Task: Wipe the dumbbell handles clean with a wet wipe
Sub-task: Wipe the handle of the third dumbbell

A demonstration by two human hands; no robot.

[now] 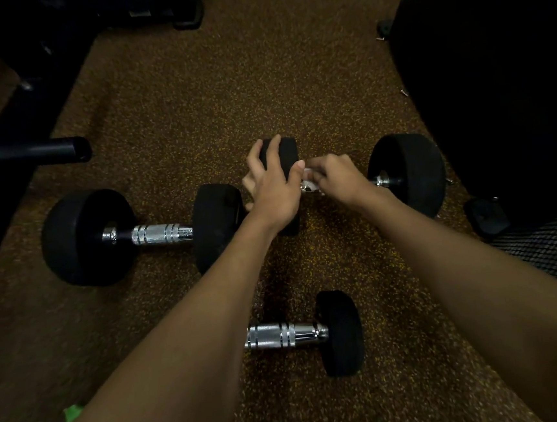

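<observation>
Head view: your left hand (273, 191) is clasping far-right dumbbell (408, 172) by its left head, likely stopping roll; your right hand (335, 179) is pinching wet wipe (309, 174) against its handle (384, 180).

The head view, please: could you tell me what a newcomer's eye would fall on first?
Mid-frame, the left hand grips a black end of the far dumbbell while the right hand holds a white wipe against its handle. The left dumbbell and the near dumbbell, chrome-handled, lie on the speckled floor.
</observation>
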